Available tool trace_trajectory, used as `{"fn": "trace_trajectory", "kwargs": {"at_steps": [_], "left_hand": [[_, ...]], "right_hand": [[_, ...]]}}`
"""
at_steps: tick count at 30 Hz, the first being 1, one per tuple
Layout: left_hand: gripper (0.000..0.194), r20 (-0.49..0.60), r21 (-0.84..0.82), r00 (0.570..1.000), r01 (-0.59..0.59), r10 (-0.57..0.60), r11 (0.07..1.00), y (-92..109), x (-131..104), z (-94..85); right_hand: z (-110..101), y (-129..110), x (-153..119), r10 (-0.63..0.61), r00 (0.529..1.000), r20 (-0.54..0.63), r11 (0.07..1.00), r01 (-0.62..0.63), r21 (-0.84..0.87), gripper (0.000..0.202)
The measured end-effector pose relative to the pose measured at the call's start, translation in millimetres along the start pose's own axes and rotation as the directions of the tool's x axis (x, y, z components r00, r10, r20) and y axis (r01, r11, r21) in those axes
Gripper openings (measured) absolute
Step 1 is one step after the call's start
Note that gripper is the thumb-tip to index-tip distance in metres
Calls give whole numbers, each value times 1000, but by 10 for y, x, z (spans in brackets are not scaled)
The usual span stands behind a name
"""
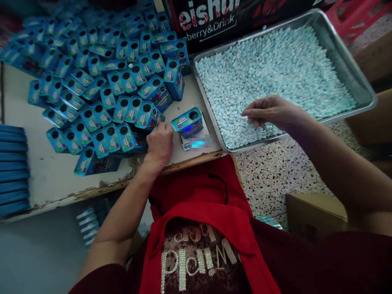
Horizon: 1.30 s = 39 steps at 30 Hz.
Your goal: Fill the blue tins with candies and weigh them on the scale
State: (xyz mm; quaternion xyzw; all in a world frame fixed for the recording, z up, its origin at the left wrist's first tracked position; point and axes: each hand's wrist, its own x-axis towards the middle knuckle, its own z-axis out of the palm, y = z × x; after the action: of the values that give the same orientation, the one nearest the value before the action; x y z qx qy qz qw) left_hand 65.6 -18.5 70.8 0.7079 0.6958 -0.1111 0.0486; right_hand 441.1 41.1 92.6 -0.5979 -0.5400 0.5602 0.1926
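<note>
My left hand (160, 143) is closed in a fist at the table's front edge, beside the blue candy boxes. Its fingertips face away, so whatever they hold is hidden. To its right, a blue box (187, 119) with a printed label stands on a small white scale (186, 145) with a lit display. Over the near part of a metal tray (211, 118), my right hand (266, 112) hovers with thumb and fingers drawn together; I cannot make out what is between them. Small pale blue candies (275, 69) fill the tray.
Many blue boxes (122, 79) with dark round openings crowd the white table (36, 171). Flat blue pieces (12, 169) are stacked at the left. Behind stands a black printed carton (211, 20). A cardboard box (317, 212) sits on the speckled floor (260, 175).
</note>
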Motion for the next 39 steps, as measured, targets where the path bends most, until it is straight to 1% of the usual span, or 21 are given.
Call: {"fn": "trace_trajectory", "kwargs": {"at_steps": [4, 7, 10, 13, 15, 17, 18, 20, 21, 23, 25, 27, 28, 29, 31, 32, 33, 35, 36, 37, 39], "left_hand": [[59, -79, 38, 997, -16, 19, 999, -42, -125, 50], [55, -61, 72, 995, -76, 80, 994, -81, -104, 56], [54, 0, 116, 989, -147, 148, 982, -119, -64, 40], [57, 51, 150, 980, -197, 191, 969, -126, -41, -12], [56, 77, 161, 975, -221, 211, 962, -109, -36, -63], [55, 87, 161, 973, -226, 215, 961, -93, -46, -107], [54, 86, 156, 974, -223, 211, 962, -95, -61, -119], [53, 65, 141, 979, -200, 192, 970, -137, -113, -115], [52, 39, 127, 984, -179, 176, 976, -181, -150, -104], [47, -61, 74, 988, -137, 141, 988, -308, -234, -86], [37, -251, -33, 961, -126, 114, 991, -441, -308, -117], [28, -460, -182, 883, -194, 91, 964, -505, -342, -222], [24, -531, -257, 843, -254, 83, 933, -494, -336, -296], [21, -571, -328, 817, -319, 82, 889, -450, -312, -375], [19, -572, -449, 812, -425, 113, 786, -285, -217, -514], [19, -557, -490, 820, -456, 136, 743, -181, -152, -561], [20, -540, -515, 826, -473, 158, 715, -77, -82, -588], [20, -519, -517, 834, -481, 188, 708, 92, 44, -591], [19, -516, -506, 835, -477, 192, 719, 142, 88, -576], [18, -518, -496, 835, -470, 186, 730, 164, 112, -558], [16, -531, -489, 833, -451, 156, 747, 129, 97, -535]], "right_hand": [[28, 3, -15, 5, 999, 37, 1000, -4, -9, 40], [128, -103, -16, -24, 998, 52, 1000, 23, 20, 36], [259, -332, 0, -101, 990, 96, 995, 98, 37, 34], [430, -697, 32, -255, 951, 176, 959, 272, -82, 29], [590, -984, 41, -380, 896, 230, 864, 432, -258, 20], [789, -1262, 25, -476, 834, 279, 682, 550, -482, 6], [896, -1384, 9, -494, 814, 306, 570, 569, -593, 13], [1097, -1573, -22, -461, 812, 358, 367, 541, -757, 31], [1177, -1636, -29, -430, 824, 370, 297, 516, -803, 37], [1260, -1692, -7, -401, 836, 375, 241, 491, -837, 42], [1217, -1661, 59, -447, 830, 334, 271, 482, -833, 42], [1051, -1547, 145, -510, 819, 263, 313, 461, -830, 39], [935, -1460, 184, -529, 820, 218, 327, 435, -839, 37], [809, -1352, 216, -525, 833, 175, 337, 393, -855, 34], [566, -1084, 245, -443, 887, 126, 337, 296, -894, 29], [466, -929, 240, -372, 920, 127, 330, 259, -908, 33], [390, -768, 225, -307, 940, 149, 319, 249, -914, 43], [316, -459, 178, -230, 954, 195, 310, 261, -914, 63], [312, -328, 157, -229, 952, 202, 312, 268, -912, 68], [321, -222, 144, -239, 951, 196, 316, 267, -910, 66], [345, -101, 158, -264, 948, 177, 331, 262, -906, 52]]}}
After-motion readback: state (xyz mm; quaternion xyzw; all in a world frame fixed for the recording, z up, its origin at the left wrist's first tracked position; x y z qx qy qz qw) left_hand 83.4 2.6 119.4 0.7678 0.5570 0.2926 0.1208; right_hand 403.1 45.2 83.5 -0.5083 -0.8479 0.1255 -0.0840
